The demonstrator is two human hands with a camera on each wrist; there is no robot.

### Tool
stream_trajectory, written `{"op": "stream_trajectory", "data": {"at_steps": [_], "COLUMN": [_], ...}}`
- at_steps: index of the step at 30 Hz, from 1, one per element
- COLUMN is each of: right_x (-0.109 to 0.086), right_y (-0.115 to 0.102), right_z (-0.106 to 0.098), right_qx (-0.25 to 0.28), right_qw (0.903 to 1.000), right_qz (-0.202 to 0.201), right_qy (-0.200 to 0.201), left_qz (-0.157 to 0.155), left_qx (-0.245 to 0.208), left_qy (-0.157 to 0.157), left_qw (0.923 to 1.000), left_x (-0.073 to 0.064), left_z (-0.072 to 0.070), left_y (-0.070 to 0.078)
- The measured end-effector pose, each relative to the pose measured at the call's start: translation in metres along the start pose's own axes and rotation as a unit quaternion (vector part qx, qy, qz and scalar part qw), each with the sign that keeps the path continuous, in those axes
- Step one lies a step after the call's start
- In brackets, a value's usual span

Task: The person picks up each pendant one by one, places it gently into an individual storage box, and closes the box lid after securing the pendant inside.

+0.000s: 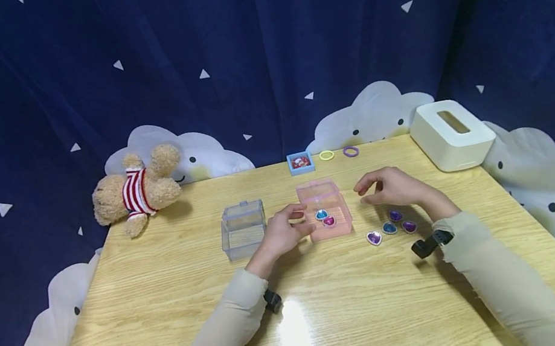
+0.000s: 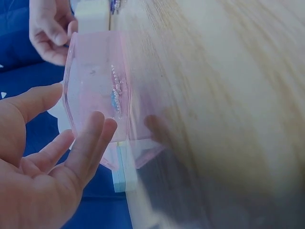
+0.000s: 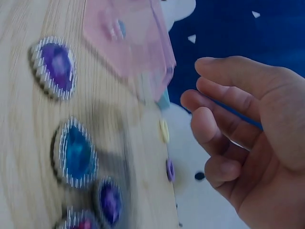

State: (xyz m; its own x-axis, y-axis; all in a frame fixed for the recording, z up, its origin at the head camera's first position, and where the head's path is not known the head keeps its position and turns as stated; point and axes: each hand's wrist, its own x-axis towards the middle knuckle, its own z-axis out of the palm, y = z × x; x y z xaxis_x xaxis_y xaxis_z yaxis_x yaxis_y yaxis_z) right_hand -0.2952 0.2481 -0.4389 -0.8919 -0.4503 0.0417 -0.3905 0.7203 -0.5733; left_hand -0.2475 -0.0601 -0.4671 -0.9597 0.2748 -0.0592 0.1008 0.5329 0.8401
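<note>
A small see-through pink box (image 1: 340,228) stands on the table, its lid raised at the back. Inside it lie a blue gem (image 1: 321,214) and a pink gem (image 1: 329,222), both with pearly rims. My left hand (image 1: 282,233) is at the box's left side, fingers loosely spread; whether they touch its wall I cannot tell. Right of the box, my right hand (image 1: 392,185) hovers with loosely bent fingers and nothing between them. Below it several gems lie on the wood, among them a blue one (image 1: 389,228) and a purple one (image 1: 374,238).
Left of my left hand stands a clear greyish box (image 1: 245,241) with its lid up. Along the back are a blue-framed square (image 1: 300,163), a yellow ring (image 1: 326,155) and a purple ring (image 1: 350,151). A teddy bear (image 1: 159,192) lies back left; a white tissue box (image 1: 453,137) stands back right.
</note>
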Motion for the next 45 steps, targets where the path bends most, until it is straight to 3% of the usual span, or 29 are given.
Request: {"op": "stream_trajectory", "data": {"at_steps": [10, 18, 27, 36, 45], "right_x": [-0.028, -0.042, -0.046, -0.044, -0.044], "right_y": [0.032, 0.05, 0.058, 0.061, 0.057], "right_z": [-0.01, -0.01, -0.002, 0.006, 0.006], "right_qx": [0.004, -0.023, -0.04, -0.068, -0.102], "right_qw": [0.9995, 0.9977, 0.9961, 0.9952, 0.9937], "right_qz": [0.025, 0.046, 0.052, 0.059, 0.038], "right_qy": [-0.019, -0.044, -0.058, -0.039, -0.028], "left_qz": [0.011, 0.012, 0.008, 0.006, 0.004], "left_qx": [0.01, 0.011, 0.003, -0.001, 0.002], "left_qy": [0.0, 0.002, -0.002, -0.007, -0.004], "left_qw": [0.9999, 0.9999, 1.0, 1.0, 1.0], "left_x": [0.001, 0.0, -0.001, -0.001, -0.001], "left_z": [0.0, -0.001, -0.003, -0.002, -0.001], "left_y": [0.0, 0.002, 0.002, 0.001, 0.001]}}
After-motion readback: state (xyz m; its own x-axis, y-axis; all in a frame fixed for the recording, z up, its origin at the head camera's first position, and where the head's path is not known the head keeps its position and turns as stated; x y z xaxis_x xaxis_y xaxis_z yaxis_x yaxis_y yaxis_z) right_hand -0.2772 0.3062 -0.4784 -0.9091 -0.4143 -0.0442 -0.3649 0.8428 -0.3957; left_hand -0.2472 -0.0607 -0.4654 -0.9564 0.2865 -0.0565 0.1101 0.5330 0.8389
